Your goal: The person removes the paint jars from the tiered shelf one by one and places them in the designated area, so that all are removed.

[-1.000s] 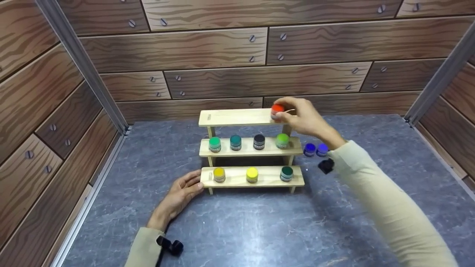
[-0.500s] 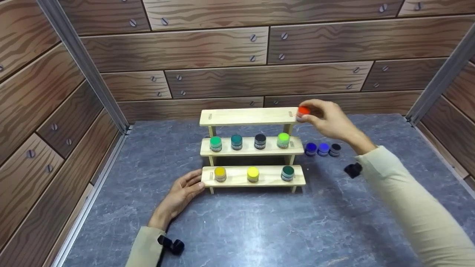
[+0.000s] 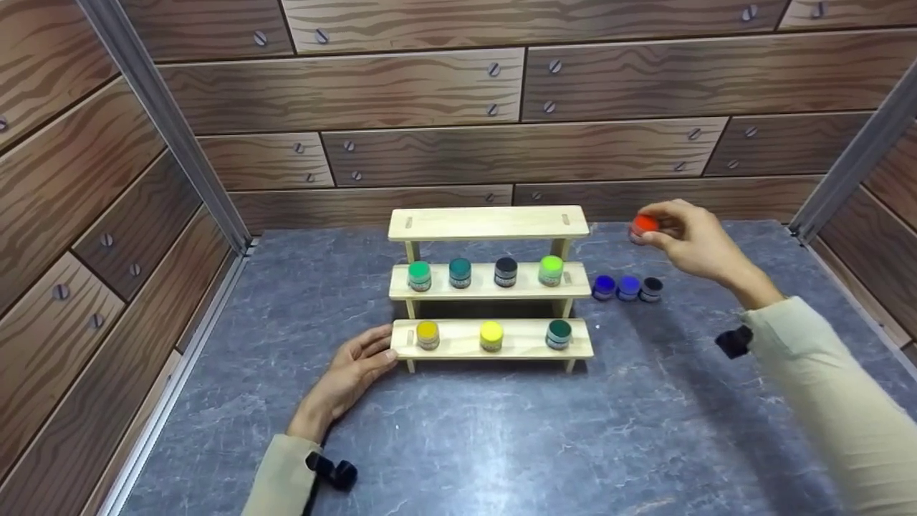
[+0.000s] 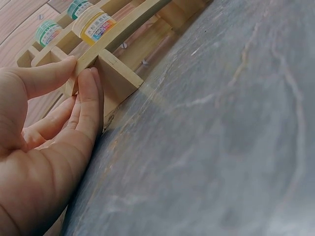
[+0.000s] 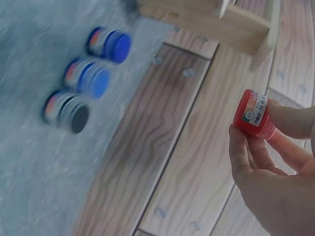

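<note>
I have the wooden rack [image 3: 488, 223] as my landmark; just off its right side, apart from the top shelf, the right hand [image 3: 693, 240] holds the red jar [image 3: 644, 228] up, thumb on one side and fingers on the other; at the rack's lower left, the left hand [image 3: 351, 373] pinches the end of the bottom shelf between thumb and fingertips; beside the rack's right end I see a row on the table [image 3: 473, 437], running outward: dark blue jar [image 3: 604, 287], lighter blue jar [image 3: 628, 288], small black jar [image 3: 650, 289]; on the rack's middle shelf, left to right, stand a green jar [image 3: 420, 276], a teal jar [image 3: 460, 274], a dark-lidded jar [image 3: 506, 273] and a lime jar [image 3: 551, 271]; on its bottom shelf, an amber jar [image 3: 428, 335], a yellow jar [image 3: 491, 336] and a deep green jar [image 3: 559, 335].
</note>
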Tool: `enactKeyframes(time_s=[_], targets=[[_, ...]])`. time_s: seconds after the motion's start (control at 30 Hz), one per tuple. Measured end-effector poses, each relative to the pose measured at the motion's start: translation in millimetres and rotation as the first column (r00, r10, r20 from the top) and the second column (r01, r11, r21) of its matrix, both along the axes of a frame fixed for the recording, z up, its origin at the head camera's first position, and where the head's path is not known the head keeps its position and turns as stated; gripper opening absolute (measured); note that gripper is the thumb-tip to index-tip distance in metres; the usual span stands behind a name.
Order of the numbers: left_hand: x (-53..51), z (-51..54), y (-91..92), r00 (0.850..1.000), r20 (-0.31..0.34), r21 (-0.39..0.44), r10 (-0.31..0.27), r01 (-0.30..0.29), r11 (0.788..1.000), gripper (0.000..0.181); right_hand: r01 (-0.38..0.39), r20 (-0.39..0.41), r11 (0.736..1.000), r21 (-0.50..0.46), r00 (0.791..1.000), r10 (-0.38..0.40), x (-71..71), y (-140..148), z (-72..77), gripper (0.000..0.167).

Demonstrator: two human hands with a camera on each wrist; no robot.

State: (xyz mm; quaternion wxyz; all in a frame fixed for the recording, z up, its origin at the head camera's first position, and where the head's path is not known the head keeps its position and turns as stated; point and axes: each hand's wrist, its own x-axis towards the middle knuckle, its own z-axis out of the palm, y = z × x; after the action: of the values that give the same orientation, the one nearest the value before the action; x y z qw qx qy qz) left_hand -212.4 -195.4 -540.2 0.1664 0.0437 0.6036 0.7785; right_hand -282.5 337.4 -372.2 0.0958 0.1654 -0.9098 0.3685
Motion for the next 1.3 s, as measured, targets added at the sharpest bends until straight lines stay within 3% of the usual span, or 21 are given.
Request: enactKeyframes(time_s=[0.53, 0.9, 1.3], targets=[[-0.7, -0.4, -0.3, 1.0, -0.006, 0.0, -0.017, 0.017, 1.0, 0.07, 0.062, 0.158, 0.996, 0.069, 0.985, -0.072, -9.0, 50, -32.9, 0.039], [-0.1, 0.4, -0.8, 1.0, -0.008, 0.002, -0.007, 0.007, 1.0, 0.069, 0.075, 0.259, 0.993, 0.093, 0.961, -0.097, -12.9, 74, -70.0, 0.042], [-0.1, 0.1, -1.4, 1.0, -0.005, 0.006, -0.005, 0.006, 1.0, 0.07, 0.075, 0.257, 0.992, 0.099, 0.961, -0.098, -9.3, 79, -100.3, 0.042]])
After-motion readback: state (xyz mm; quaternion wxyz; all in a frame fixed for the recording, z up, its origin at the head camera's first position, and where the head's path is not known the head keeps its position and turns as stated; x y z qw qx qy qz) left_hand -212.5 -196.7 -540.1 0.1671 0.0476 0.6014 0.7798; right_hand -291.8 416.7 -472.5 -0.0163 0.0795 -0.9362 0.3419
